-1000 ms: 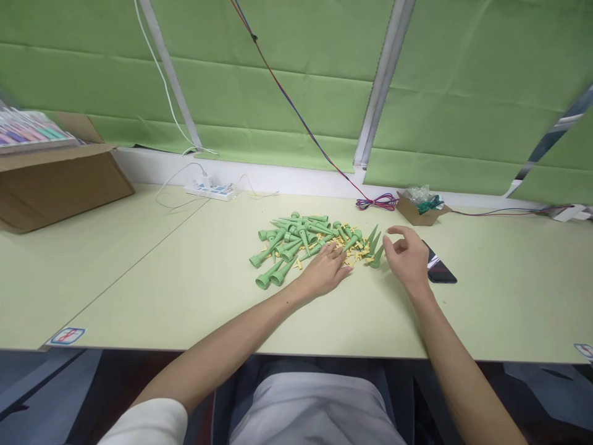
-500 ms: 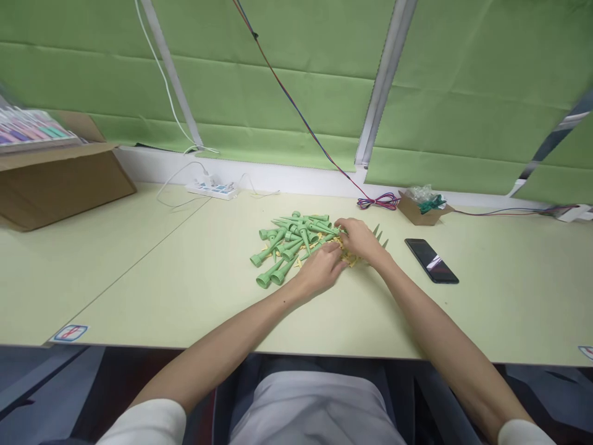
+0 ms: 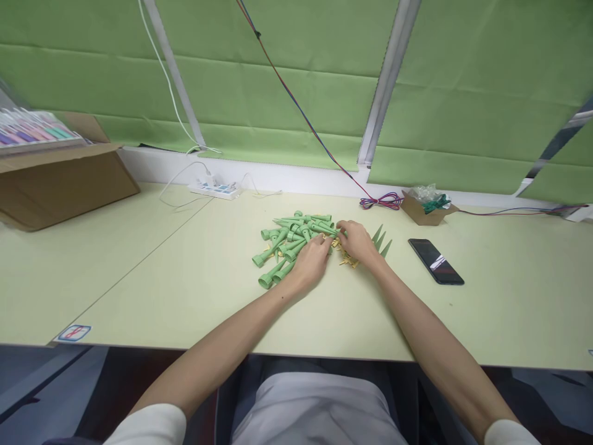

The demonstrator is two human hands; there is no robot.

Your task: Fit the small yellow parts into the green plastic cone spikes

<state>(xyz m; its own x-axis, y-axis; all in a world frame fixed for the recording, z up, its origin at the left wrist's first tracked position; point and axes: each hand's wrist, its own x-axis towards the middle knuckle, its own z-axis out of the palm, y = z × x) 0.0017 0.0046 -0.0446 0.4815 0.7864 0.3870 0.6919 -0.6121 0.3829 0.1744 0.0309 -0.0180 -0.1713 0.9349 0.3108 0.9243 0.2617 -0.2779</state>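
A pile of green plastic spikes (image 3: 277, 238), each with a cup-shaped end and a pointed tip, lies on the table. Small yellow plastic pieces (image 3: 348, 259) are scattered at the pile's right side and among the spikes. My left hand (image 3: 312, 262) rests over the pile's near right part, its fingers bent and close together; what lies under them is hidden. Opposite it, my right hand (image 3: 359, 242) has curled fingers at the pointed tips of some spikes, and I cannot make out what they pinch. Beyond that hand, several green tips (image 3: 382, 238) point outward.
To the right lies a black phone (image 3: 435, 262). A small open carton (image 3: 424, 214) with clear plastic and dark green items stands behind it, beside a bundled red-blue cable (image 3: 382, 200). A power strip (image 3: 215, 189) and a large cardboard box (image 3: 69, 191) are at the left.
My left hand has shifted slightly left and away from my right hand, uncovering some yellow pieces between them. My right hand stays at nearly the same spot. The view has moved slightly.
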